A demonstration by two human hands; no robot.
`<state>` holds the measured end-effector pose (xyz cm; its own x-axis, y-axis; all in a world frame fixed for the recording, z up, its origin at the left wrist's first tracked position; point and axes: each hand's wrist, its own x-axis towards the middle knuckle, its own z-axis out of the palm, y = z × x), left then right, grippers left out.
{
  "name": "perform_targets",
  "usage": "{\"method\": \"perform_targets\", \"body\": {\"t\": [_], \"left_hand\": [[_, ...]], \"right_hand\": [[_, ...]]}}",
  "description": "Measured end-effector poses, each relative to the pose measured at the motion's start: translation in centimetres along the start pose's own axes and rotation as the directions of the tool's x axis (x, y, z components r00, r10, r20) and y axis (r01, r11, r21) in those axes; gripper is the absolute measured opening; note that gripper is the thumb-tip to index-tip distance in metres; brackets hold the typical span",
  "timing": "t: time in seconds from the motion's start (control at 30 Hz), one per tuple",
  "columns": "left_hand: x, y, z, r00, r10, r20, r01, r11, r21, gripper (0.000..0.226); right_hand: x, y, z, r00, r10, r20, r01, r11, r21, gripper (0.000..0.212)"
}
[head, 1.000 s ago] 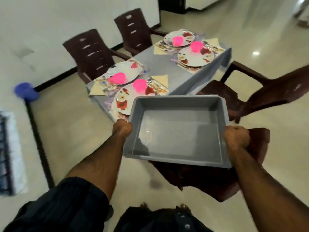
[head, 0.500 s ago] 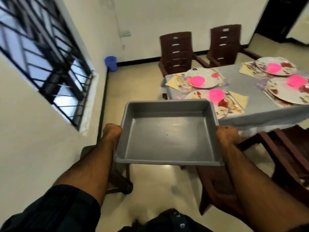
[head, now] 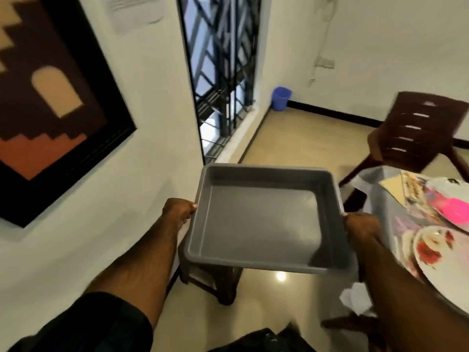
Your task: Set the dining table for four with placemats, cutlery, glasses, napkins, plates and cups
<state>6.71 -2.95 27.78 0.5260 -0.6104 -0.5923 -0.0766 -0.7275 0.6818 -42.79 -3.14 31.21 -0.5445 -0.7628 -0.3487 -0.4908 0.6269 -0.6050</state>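
An empty grey plastic tray (head: 261, 224) is held level in front of me. My left hand (head: 177, 212) grips its left rim and my right hand (head: 360, 226) grips its right rim. At the right edge lies the corner of the dining table (head: 380, 199) with a grey cloth. On it sit a floral plate (head: 436, 262), a pink cup (head: 454, 210), a floral placemat (head: 416, 191) and a beige napkin (head: 393, 185). The rest of the table is out of view.
A dark stool (head: 213, 283) stands under the tray beside the white wall. A barred window (head: 223, 72) and a framed picture (head: 50, 102) are on the left wall. A brown chair (head: 416, 133) stands by the table; a blue bin (head: 281, 98) sits in the corner.
The view has swung left, away from the table toward the wall and window. The tray stays held in both hands; the stool now lies beneath it.
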Motion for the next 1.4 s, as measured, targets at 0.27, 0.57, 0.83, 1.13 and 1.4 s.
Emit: {"method": "perform_targets", "body": {"t": [0.27, 0.57, 0.83, 1.13, 1.4], "left_hand": [[8.9, -7.8, 0.5, 0.943, -0.309, -0.121, 0.297, 0.949, -0.106, 0.014], [7.8, -15.6, 6.6, 0.683, -0.668, -0.297, 0.604, 0.744, -0.284, 0.015], [9.7, -21.9, 12.1, 0.545, -0.768, -0.337, 0.746, 0.628, -0.223, 0.020], [13.3, -24.2, 14.8, 0.487, -0.792, -0.369, 0.767, 0.590, -0.254, 0.021], [14.8, -26.3, 14.2, 0.453, -0.793, -0.407, 0.742, 0.588, -0.321, 0.023]], "right_hand": [[18.0, -12.1, 17.0, 0.944, -0.206, 0.259, 0.324, 0.726, -0.606, 0.018], [23.2, -21.1, 33.7, 0.768, -0.230, 0.598, 0.622, 0.490, -0.610, 0.019], [24.9, -21.0, 44.2, 0.645, -0.181, 0.743, 0.758, 0.276, -0.591, 0.012], [29.7, -18.2, 51.6, 0.735, -0.159, 0.659, 0.654, 0.425, -0.626, 0.035], [25.5, -20.1, 53.8, 0.718, -0.251, 0.649, 0.679, 0.456, -0.575, 0.031]]}}
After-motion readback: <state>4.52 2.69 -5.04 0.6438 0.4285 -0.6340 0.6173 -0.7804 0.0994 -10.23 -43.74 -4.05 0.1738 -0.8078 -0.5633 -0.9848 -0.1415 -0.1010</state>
